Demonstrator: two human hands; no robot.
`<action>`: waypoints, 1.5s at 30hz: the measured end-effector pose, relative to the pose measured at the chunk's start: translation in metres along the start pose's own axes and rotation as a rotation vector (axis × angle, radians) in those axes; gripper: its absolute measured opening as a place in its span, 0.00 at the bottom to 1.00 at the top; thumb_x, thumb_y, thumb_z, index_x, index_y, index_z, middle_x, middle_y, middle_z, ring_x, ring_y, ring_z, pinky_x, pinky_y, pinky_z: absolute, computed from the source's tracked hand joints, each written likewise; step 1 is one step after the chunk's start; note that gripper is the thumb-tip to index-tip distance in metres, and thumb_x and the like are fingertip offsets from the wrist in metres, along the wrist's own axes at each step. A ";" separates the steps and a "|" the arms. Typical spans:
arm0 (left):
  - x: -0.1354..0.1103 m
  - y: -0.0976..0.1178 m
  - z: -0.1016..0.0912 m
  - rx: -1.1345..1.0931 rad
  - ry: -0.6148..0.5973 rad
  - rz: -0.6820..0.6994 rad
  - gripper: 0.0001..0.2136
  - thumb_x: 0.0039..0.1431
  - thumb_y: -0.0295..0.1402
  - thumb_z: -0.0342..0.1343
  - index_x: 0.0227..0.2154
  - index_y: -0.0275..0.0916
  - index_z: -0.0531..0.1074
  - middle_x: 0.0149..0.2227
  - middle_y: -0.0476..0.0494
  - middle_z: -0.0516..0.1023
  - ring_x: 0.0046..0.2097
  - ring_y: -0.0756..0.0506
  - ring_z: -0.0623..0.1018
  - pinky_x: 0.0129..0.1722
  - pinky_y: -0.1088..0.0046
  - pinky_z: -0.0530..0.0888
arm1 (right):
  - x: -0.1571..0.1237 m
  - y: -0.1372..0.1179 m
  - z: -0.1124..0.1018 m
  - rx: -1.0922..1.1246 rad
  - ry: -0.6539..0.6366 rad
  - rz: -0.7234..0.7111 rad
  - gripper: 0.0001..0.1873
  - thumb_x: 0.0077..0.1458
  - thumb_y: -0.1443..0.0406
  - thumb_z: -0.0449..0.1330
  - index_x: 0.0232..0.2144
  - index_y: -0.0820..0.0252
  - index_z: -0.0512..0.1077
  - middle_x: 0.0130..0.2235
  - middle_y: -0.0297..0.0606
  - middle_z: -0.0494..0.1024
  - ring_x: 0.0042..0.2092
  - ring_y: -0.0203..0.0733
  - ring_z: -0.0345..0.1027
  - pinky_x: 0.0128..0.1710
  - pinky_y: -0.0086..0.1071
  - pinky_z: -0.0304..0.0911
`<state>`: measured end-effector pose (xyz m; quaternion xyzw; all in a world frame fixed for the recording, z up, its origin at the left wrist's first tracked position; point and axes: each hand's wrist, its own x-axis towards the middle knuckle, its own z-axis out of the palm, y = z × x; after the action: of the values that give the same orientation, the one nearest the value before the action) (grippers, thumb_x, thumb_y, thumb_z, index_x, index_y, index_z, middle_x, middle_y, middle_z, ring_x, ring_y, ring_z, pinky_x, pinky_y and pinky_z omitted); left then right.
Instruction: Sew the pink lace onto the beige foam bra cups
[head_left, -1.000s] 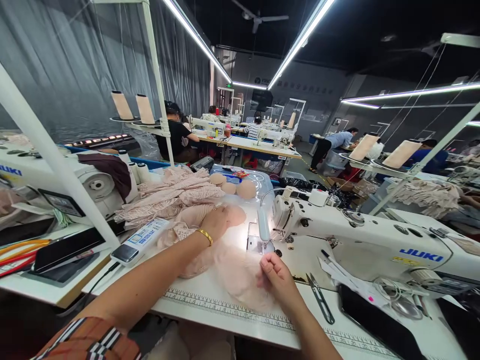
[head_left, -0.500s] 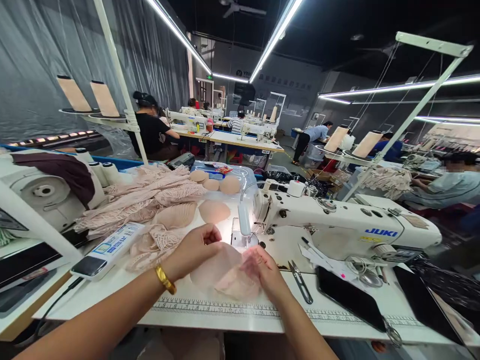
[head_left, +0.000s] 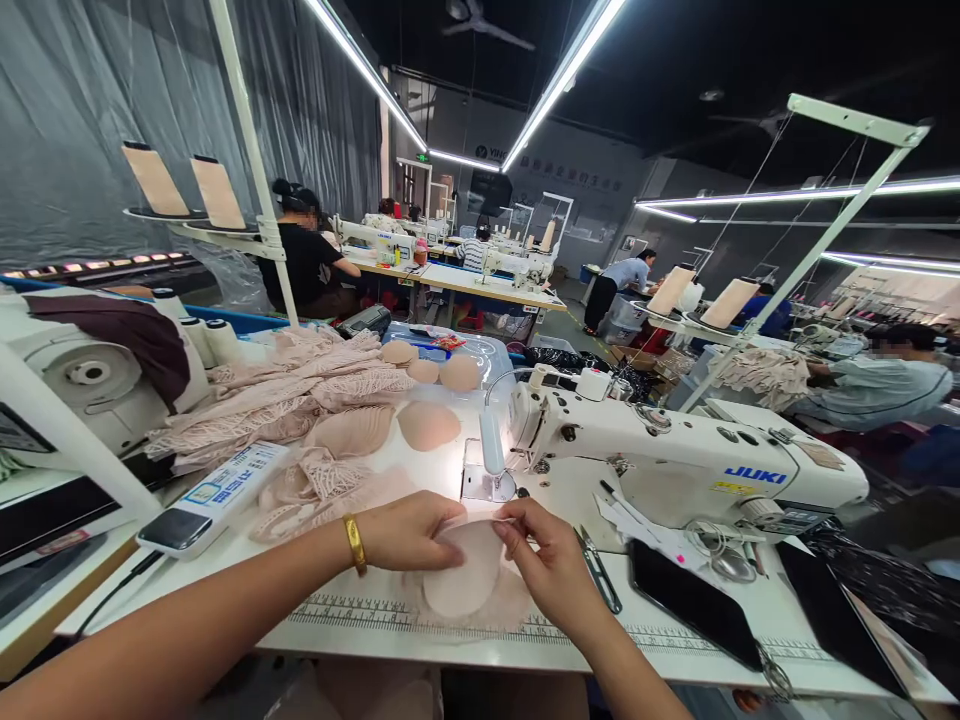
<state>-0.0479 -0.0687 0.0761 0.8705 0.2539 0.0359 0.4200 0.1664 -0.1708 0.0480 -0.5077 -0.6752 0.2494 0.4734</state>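
A pale pink bra cup [head_left: 465, 582] is between my hands at the table's front, just before the sewing machine's needle area. My left hand [head_left: 416, 535], with a gold bangle at the wrist, grips its upper left edge, thumb lying over the cup. At the upper right edge, my right hand [head_left: 547, 560] pinches the cup between thumb and fingers. Thin sheer fabric [head_left: 516, 603] spreads under the cup toward the printed ruler [head_left: 337, 608]. Behind my hands, the white sewing machine [head_left: 667, 465] has its lamp [head_left: 491, 443] shining on the needle plate [head_left: 474, 480].
Thread snips [head_left: 598, 572] and a black phone [head_left: 694, 603] lie right of my hands. Lace-edged fabric pieces [head_left: 292, 390] are heaped at left, beside loose cups [head_left: 429, 426]. A white device [head_left: 214, 498] with a cable sits at front left. Co-workers [head_left: 304, 255] sit at machines beyond.
My left hand has come down and right onto the cup, its thumb now over it. The cup has turned to lie more squarely in front of me, and my right hand has shifted slightly.
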 end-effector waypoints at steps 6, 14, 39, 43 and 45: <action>-0.022 -0.021 -0.025 0.801 0.623 0.084 0.07 0.65 0.24 0.51 0.40 0.38 0.73 0.35 0.44 0.80 0.35 0.42 0.77 0.34 0.68 0.65 | 0.006 0.013 0.018 -0.151 0.175 -0.222 0.07 0.68 0.68 0.54 0.40 0.54 0.72 0.39 0.37 0.80 0.34 0.39 0.72 0.32 0.29 0.68; 0.004 -0.016 0.003 0.876 0.245 0.411 0.08 0.62 0.23 0.64 0.31 0.39 0.71 0.35 0.49 0.80 0.36 0.43 0.77 0.37 0.65 0.69 | 0.032 0.084 0.012 -0.494 -0.170 -0.530 0.15 0.66 0.75 0.52 0.42 0.54 0.76 0.42 0.38 0.83 0.41 0.44 0.76 0.40 0.34 0.73; 0.072 -0.064 0.041 0.737 0.405 0.459 0.11 0.69 0.24 0.49 0.29 0.38 0.68 0.34 0.46 0.74 0.32 0.46 0.68 0.32 0.66 0.65 | 0.024 0.095 -0.026 -0.542 -0.332 -0.347 0.23 0.60 0.80 0.52 0.50 0.55 0.73 0.43 0.39 0.77 0.43 0.45 0.65 0.40 0.35 0.65; 0.073 -0.059 0.038 0.709 0.412 0.498 0.10 0.68 0.23 0.48 0.30 0.38 0.67 0.34 0.47 0.74 0.31 0.47 0.67 0.32 0.67 0.64 | 0.023 0.097 -0.026 -0.528 -0.332 -0.342 0.22 0.60 0.80 0.53 0.50 0.55 0.72 0.44 0.39 0.77 0.43 0.45 0.64 0.39 0.35 0.64; 0.075 -0.057 0.035 0.715 0.391 0.488 0.10 0.68 0.23 0.49 0.29 0.39 0.66 0.32 0.48 0.72 0.31 0.47 0.66 0.31 0.67 0.63 | 0.024 0.100 -0.025 -0.538 -0.320 -0.342 0.23 0.61 0.80 0.53 0.51 0.54 0.72 0.44 0.39 0.77 0.43 0.45 0.65 0.38 0.34 0.63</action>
<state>0.0037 -0.0283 -0.0003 0.9716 0.1127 0.2073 0.0178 0.2331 -0.1168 -0.0137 -0.4482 -0.8576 0.0565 0.2459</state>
